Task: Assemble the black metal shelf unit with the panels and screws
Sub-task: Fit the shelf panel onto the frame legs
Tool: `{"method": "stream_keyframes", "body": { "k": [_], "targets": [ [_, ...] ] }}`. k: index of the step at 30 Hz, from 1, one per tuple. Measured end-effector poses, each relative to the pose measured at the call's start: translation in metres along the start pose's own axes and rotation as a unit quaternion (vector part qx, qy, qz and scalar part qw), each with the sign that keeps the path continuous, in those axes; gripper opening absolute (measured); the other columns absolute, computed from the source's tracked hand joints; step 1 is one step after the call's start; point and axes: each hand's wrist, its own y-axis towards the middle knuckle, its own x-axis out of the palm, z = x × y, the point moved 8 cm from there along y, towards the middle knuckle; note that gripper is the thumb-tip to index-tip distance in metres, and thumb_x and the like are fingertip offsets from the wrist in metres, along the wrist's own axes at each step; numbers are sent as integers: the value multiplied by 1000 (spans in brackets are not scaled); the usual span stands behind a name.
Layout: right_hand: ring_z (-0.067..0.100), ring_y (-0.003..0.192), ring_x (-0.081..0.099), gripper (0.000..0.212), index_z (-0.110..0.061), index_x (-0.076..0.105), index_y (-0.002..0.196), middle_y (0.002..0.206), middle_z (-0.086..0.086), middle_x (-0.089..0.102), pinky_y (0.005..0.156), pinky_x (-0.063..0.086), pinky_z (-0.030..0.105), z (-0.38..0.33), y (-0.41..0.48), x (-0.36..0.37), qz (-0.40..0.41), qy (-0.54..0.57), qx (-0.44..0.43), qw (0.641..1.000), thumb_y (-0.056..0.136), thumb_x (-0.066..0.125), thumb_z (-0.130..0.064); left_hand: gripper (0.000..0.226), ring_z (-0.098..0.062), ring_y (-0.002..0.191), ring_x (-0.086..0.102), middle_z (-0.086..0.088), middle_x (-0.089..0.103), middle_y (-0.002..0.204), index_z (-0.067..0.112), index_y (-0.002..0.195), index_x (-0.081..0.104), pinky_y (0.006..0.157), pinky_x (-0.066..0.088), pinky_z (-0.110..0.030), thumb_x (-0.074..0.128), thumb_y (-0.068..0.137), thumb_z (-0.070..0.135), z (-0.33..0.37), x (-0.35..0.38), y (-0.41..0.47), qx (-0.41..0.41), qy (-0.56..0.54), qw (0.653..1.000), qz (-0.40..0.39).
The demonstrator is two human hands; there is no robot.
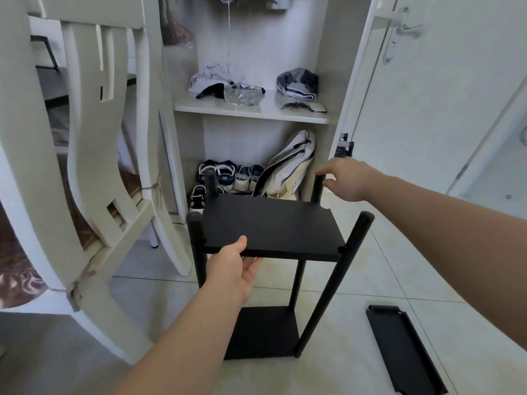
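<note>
A black metal shelf unit stands on the tiled floor, with a lower panel (263,332) at the bottom and an upper panel (271,223) lying among its posts. My left hand (232,266) grips the upper panel's near edge, thumb on top and fingers underneath. My right hand (346,178) is at the top of the far right post (316,189), fingers curled around its tip. The near right post (336,280) leans outward. A third black panel (405,349) lies loose on the floor at the right.
A white chair (85,166) stands close on the left. Behind the unit is an open wardrobe (251,109) with clothes, a glass bowl, shoes (228,175) and a bag (291,166). A white door (427,95) is at the right.
</note>
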Motion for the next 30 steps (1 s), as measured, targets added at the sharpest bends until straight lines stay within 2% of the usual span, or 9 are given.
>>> {"method": "stream_keyframes", "body": {
  "k": [3, 5, 9, 12, 18, 23, 27, 30],
  "targets": [
    [31, 143, 39, 44, -17, 49, 149, 156, 8, 43, 116, 33, 46, 11, 21, 12, -35, 19, 13, 999, 105, 46, -17, 26, -33, 90, 73, -19, 71, 107, 9, 117, 57, 60, 63, -40, 64, 93, 1, 0, 0, 1, 2, -6, 1000, -3],
    [30, 144, 38, 47, -21, 45, 152, 157, 7, 42, 117, 33, 42, 14, 29, 16, -39, 41, 18, 998, 105, 46, -18, 25, -32, 86, 75, -19, 72, 107, 9, 116, 58, 61, 63, -41, 64, 93, 1, 0, -1, 2, 5, -12, 1000, -4],
    [29, 125, 55, 35, -19, 61, 138, 139, 9, 60, 103, 41, 34, 17, 37, 15, 6, 97, 26, 995, 104, 51, -19, 28, -32, 83, 76, -19, 72, 108, 7, 119, 58, 64, 63, -43, 64, 93, 0, 1, 0, 2, 9, -16, 1000, -12],
    [28, 122, 56, 28, -16, 69, 127, 131, 9, 66, 103, 43, 35, 24, 35, 13, 26, 109, 42, 993, 102, 56, -17, 29, -33, 84, 75, -20, 73, 107, 4, 121, 58, 63, 63, -43, 64, 93, 1, 0, -2, 2, 1, -17, 1000, -13],
    [29, 124, 56, 28, -14, 71, 125, 131, 8, 66, 103, 44, 34, 32, 22, 12, 28, 99, 61, 993, 101, 58, -16, 27, -33, 82, 75, -21, 73, 106, 4, 120, 58, 58, 62, -42, 63, 94, 1, -2, 2, -6, -4, -19, 1000, -19],
    [26, 119, 58, 28, -15, 71, 126, 131, 7, 66, 91, 38, 24, 42, 8, 13, 39, 154, 88, 983, 99, 60, -15, 25, -32, 81, 75, -21, 73, 104, 4, 118, 58, 60, 63, -42, 63, 94, 1, -5, 6, -7, -12, -16, 999, -25],
    [27, 132, 50, 36, -13, 62, 138, 139, 8, 60, 106, 35, 28, 37, -5, 19, 29, 174, 87, 980, 103, 54, -20, 21, -31, 79, 75, -20, 76, 94, 2, 116, 58, 58, 63, -40, 61, 95, 1, -2, 8, -5, -16, -5, 999, -36],
    [27, 131, 52, 38, -12, 60, 138, 140, 7, 60, 107, 36, 31, 38, -23, 16, 50, 221, 108, 968, 102, 56, -25, 22, -31, 78, 75, -21, 74, 100, 3, 117, 57, 57, 62, -40, 61, 95, 1, -3, 9, -6, -19, -2, 999, -35]
  ]
}}
